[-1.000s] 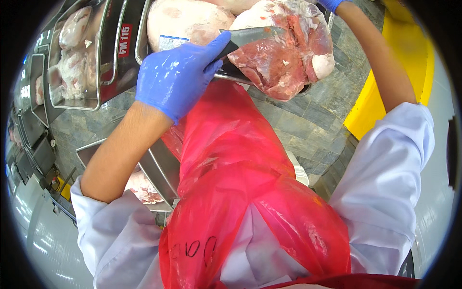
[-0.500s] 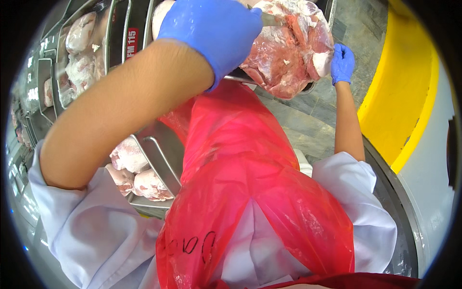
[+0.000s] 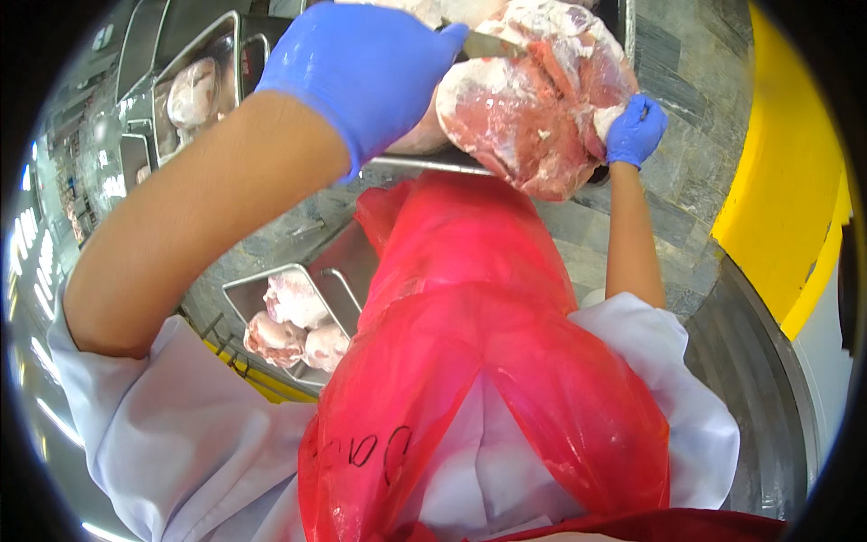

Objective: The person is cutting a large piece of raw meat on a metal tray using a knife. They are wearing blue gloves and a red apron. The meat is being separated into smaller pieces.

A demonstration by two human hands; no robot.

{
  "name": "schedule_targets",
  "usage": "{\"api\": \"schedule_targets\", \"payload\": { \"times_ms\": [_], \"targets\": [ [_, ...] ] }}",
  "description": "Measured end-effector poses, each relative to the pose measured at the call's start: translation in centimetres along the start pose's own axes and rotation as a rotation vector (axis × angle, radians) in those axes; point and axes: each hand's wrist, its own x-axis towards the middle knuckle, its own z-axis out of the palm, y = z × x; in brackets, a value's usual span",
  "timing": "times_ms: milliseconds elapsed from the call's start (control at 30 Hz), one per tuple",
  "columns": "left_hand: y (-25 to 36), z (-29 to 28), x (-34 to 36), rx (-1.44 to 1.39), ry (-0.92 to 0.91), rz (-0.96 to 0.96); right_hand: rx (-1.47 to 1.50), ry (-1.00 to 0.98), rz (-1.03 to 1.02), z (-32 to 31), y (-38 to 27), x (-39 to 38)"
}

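Knife (image 3: 493, 45) is gripped in left hand (image 3: 370, 77): fingers wrapped round the mostly hidden handle, thumb pointing toward the blade. Raw meat joint (image 3: 533, 117) is placed right of the left fingers and directly left of the right fingers; blade is laid over its upper part. Joint's right edge is touched by right hand (image 3: 638, 132), fingers curled in; whether anything is pinched cannot be told. Metal tray (image 3: 433, 164) is seen below the left fingers.
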Motion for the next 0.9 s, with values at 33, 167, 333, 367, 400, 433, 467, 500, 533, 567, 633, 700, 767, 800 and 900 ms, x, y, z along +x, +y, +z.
{"api": "schedule_targets", "payload": {
  "times_ms": [33,167,333,367,400,433,467,500,533,567,633,700,767,800,900],
  "targets": [
    [0.1,-0.2,0.3,-0.009,-0.048,-0.03,0.003,0.009,-0.008,0.3,-0.3,-0.3],
    [-0.6,1.5,-1.0,0.007,0.004,-0.033,0.015,0.03,-0.013,0.1,-1.1,-0.6],
    [-1.8,1.1,-0.5,-0.076,0.046,-0.007,0.001,0.027,-0.027,0.2,-1.2,-0.1],
    [-2.0,1.2,-0.9,-0.104,0.054,0.002,-0.003,0.007,-0.033,-0.1,-1.2,-0.6],
    [-2.4,1.3,-1.0,-0.131,0.062,0.012,-0.006,-0.013,-0.039,-0.4,-1.3,-1.1],
    [-2.8,1.5,-0.9,-0.102,0.106,0.053,-0.025,-0.017,-0.033,-0.7,-1.3,-1.2],
    [-3.2,1.7,-0.7,-0.125,0.107,0.058,-0.031,-0.01,-0.037,-0.7,-1.6,-0.3],
    [-3.4,2.2,-0.6,-0.147,0.108,0.064,-0.038,0.0,-0.04,-0.6,-1.9,0.0],
    [-3.6,2.5,-0.5,-0.169,0.111,0.072,-0.041,-0.018,-0.028,-0.5,-2.1,-0.6],
    [-3.7,2.4,0.1,-0.119,0.068,0.073,-0.049,-0.018,-0.024,-0.8,-2.3,-0.7],
    [-4.4,4.0,1.2,-0.141,0.109,0.108,-0.043,0.013,-0.052,-0.5,-2.5,-0.4],
    [-4.9,4.6,1.9,-0.112,0.097,0.149,-0.036,0.065,-0.089,-0.8,-2.3,-1.2],
    [-5.0,5.2,1.9,-0.111,0.153,0.178,-0.054,0.121,-0.035,-0.8,-2.4,-1.7],
    [-5.1,5.5,2.1,-0.108,0.189,0.189,-0.059,0.155,-0.015,-0.7,-2.3,-1.4],
    [-6.7,8.8,2.0,-0.108,0.1,0.198,-0.049,0.186,0.04,-0.4,-2.6,-1.9]
  ]
}}
